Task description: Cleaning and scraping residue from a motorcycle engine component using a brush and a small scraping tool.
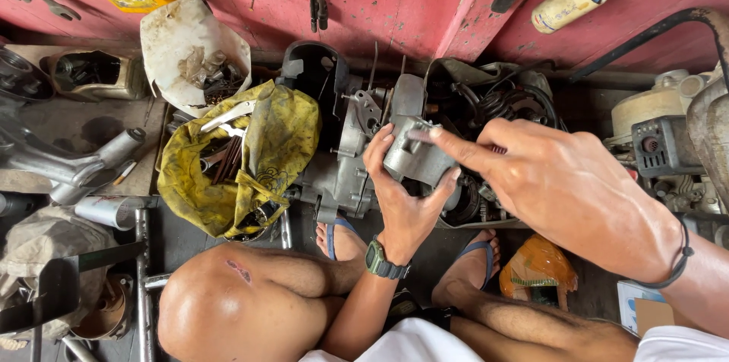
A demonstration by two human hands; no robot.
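Holding a small grey metal casting [416, 155] up in our left hand [401, 193], we are grasping it between thumb and fingers above the engine block [342, 157]. Our right hand [562, 187] is reaching in from the right, forefinger touching the casting's top, clenched on nothing. A yellow bag of tools [243, 161] is lying to the left.
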